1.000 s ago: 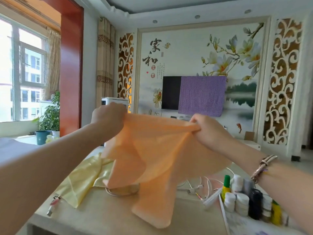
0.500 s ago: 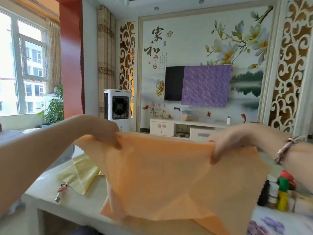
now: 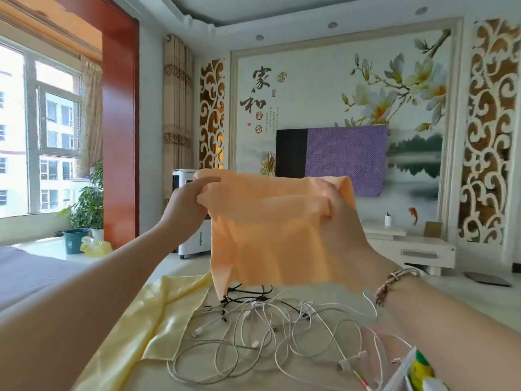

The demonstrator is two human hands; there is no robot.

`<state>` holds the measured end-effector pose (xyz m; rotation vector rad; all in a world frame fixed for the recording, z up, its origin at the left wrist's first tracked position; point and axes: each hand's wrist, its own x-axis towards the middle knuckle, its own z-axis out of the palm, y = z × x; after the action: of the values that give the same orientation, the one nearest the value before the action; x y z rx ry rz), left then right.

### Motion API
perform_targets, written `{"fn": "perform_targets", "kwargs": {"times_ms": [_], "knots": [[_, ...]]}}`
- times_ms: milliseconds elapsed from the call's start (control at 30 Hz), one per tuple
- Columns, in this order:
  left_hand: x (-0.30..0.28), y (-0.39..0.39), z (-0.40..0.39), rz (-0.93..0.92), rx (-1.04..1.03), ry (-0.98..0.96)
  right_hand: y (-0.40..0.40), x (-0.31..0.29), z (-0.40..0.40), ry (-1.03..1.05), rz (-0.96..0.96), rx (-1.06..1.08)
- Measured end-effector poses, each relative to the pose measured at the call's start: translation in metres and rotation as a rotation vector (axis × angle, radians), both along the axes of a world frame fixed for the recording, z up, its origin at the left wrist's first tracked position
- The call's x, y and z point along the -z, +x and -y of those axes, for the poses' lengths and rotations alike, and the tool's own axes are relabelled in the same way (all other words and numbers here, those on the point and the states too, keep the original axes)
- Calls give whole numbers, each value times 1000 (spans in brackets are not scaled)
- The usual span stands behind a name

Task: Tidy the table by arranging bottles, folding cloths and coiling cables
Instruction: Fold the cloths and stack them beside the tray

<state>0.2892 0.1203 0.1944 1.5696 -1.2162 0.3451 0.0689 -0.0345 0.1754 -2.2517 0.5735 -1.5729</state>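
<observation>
Both hands hold an orange cloth up in the air above the table, folded over so it hangs doubled. My left hand pinches its upper left corner. My right hand grips the upper right edge, fingers partly wrapped in the fabric. Below the cloth a tangle of white cables and a black cable lies on the table. A pale yellow cloth lies spread at the left of the cables. The top of a green and yellow bottle shows at the bottom right corner.
The light table runs away from me. Beyond it stand a white air cooler, a low TV cabinet and a wall TV partly covered by a purple cloth. Plants and a green pot sit by the window.
The orange cloth was stretched wide; now my hands are closer together and the cloth hangs folded and raised higher. The view has tilted up, and the cables have come into sight.
</observation>
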Motion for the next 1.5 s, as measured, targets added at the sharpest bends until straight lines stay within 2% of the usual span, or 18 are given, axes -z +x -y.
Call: {"fn": "perform_targets", "kwargs": {"times_ms": [67,200,267,367,533,600,700,767,900,1000,1133,1267,1333,1400,1500], "knots": [[0,14,-8,147,-96,15,-2,3,0,-109,-43,85],[24,34,-37,462,-256,146,-19,31,-6,-244,-334,304],[46,38,-54,608,-308,272,-31,51,-14,-258,-517,365],[85,38,-75,693,-330,512,-44,82,-29,-209,-777,369],[148,37,-107,656,-184,975,-66,125,-55,-166,-1077,223],[160,31,-114,590,-107,1053,-71,135,-62,-129,-1129,157],[166,18,-120,398,-18,1051,-75,142,-73,-76,-1074,139],[163,9,-120,272,34,968,-79,142,-78,-37,-1031,142],[153,1,-119,144,109,763,-82,129,-83,90,-914,89],[148,0,-122,18,137,760,-83,116,-87,219,-929,57],[139,-4,-135,-158,226,1020,-85,104,-99,407,-1335,-9],[139,-15,-141,-74,184,1348,-92,102,-111,667,-1461,-75],[144,-16,-138,-51,149,1380,-86,105,-110,567,-1520,-27],[149,-11,-133,-80,159,1336,-76,112,-103,371,-1560,65],[154,6,-116,52,15,1245,-64,125,-82,65,-1439,251]]}}
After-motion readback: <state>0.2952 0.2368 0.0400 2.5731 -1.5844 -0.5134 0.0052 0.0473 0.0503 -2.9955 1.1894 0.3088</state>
